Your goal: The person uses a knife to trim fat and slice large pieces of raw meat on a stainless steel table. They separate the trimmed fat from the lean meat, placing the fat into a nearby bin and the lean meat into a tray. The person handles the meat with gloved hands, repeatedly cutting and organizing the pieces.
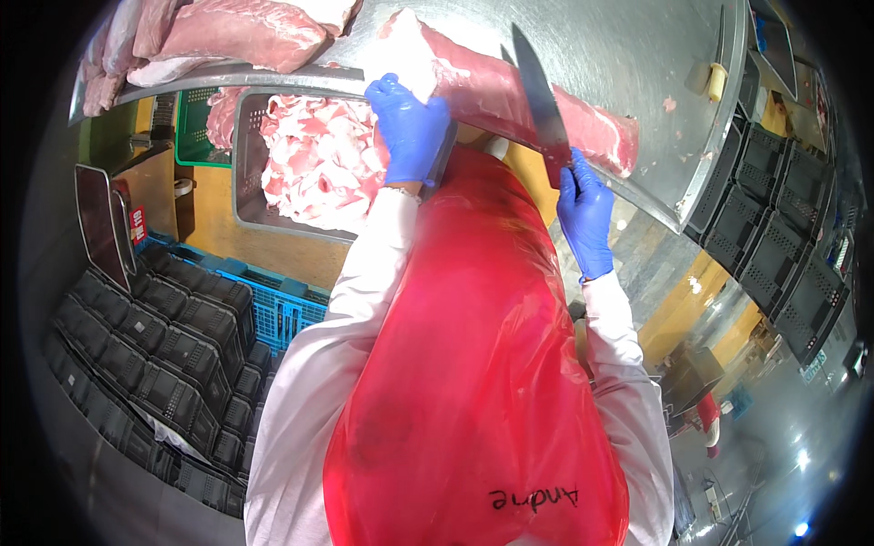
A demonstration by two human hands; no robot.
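A long piece of pork loin (492,98) lies across the steel table, with white fat at its left end. My left hand (410,127), in a blue glove, is closed at that fatty end, fingers curled against its near edge. What lies inside the fingers is partly hidden. My right hand (584,214), also gloved in blue, grips a large knife (539,91) near the loin's right part. The wide blade points up and away, passing over the meat from my view. Whether the blade touches the loin, I cannot tell.
More loins (241,35) lie at the far left of the steel table (660,45). Below its edge stands a grey crate (246,173) of pale trimmings, beside a green crate (196,136) with meat. A yellow-handled knife (717,82) rests at right. Black crates (173,355) are stacked lower left.
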